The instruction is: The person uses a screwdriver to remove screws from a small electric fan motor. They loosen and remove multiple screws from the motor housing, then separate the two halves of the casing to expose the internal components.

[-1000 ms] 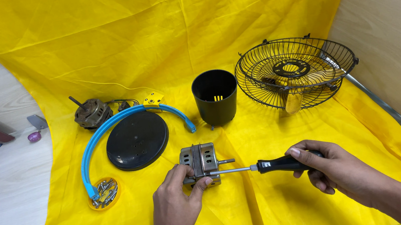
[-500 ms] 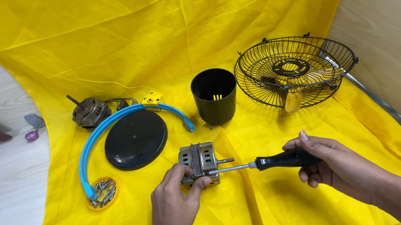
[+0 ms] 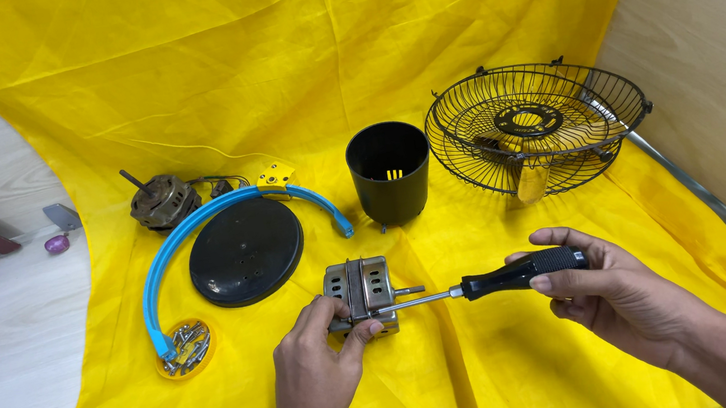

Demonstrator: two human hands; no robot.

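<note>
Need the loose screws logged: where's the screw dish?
Head view, lower left: the small yellow dish of screws sits on the yellow cloth at the blue arc's lower end.

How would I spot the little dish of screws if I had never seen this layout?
Start from the yellow cloth and find the flat black round disc on its left half. Follow the blue curved strip that wraps around the disc down to its lower end. There sits the small yellow dish of screws, the only container holding loose shiny metal pieces.

Yellow cloth (image 3: 318, 45) — black-handled screwdriver (image 3: 517, 273), blue ring (image 3: 202, 227).
</note>
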